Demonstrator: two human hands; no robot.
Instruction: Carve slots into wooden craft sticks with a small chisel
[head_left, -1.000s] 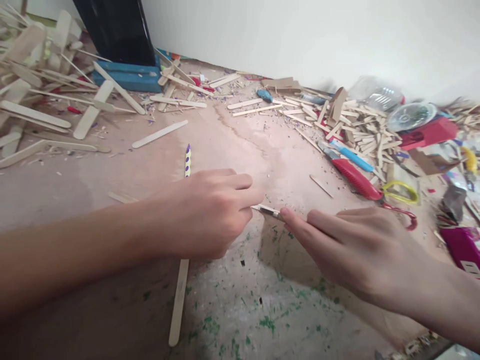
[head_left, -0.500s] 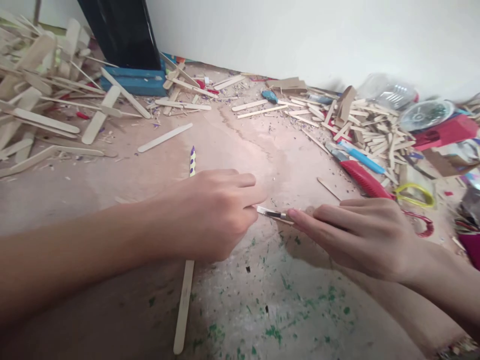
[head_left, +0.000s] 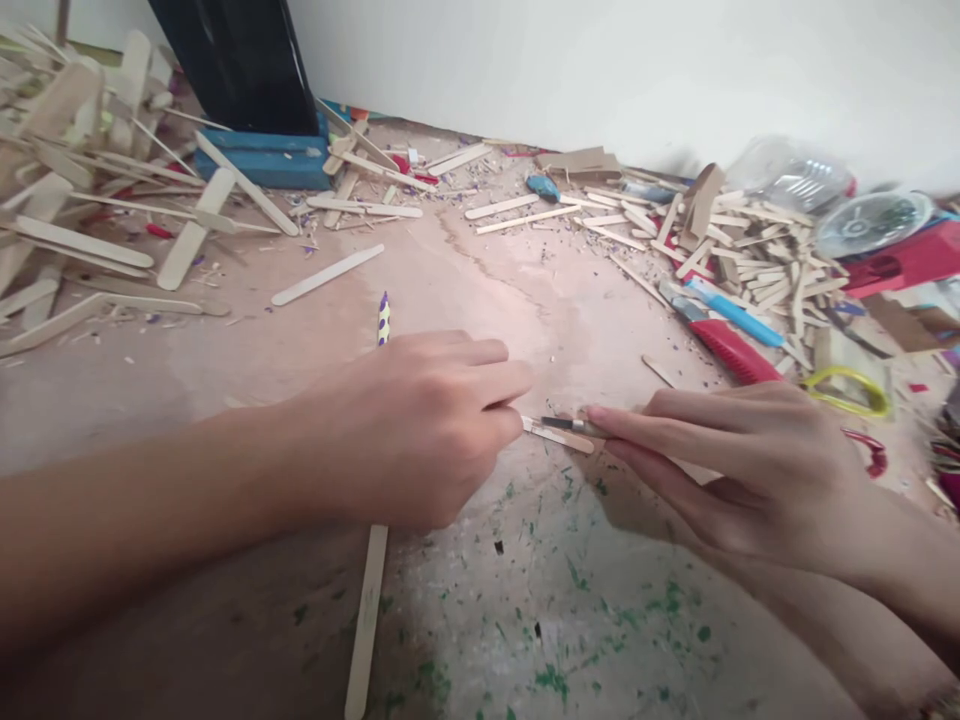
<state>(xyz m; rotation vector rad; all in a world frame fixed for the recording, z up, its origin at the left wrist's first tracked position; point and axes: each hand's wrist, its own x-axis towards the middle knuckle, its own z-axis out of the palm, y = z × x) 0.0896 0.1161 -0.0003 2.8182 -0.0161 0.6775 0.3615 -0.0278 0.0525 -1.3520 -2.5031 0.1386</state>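
My left hand (head_left: 442, 425) is closed on a short wooden craft stick (head_left: 562, 436), whose rounded end sticks out to the right, low over the table. In my right hand (head_left: 750, 460) is a craft knife (head_left: 566, 425), pinched between thumb and fingers, its blade pointing left just above the stick. Whether the blade touches the wood I cannot tell. Under my left hand and wrist lies a long craft stick (head_left: 367, 620), its near part showing. The tip of a pencil with purple dots (head_left: 384, 320) shows beyond the hand; the remainder is hidden.
Craft sticks pile up at the left (head_left: 82, 245), near a black upright object (head_left: 244, 70) on a blue base (head_left: 262, 160). To the right are cut stick pieces (head_left: 772, 265), a red cutter (head_left: 731, 350), a blue-handled tool (head_left: 735, 310) and yellow scissor handles (head_left: 847, 390).
My right hand has moved slightly right with the craft knife, drawing the blade back from my left fingers. More of the short stick now shows. My left hand stays nearly in place.
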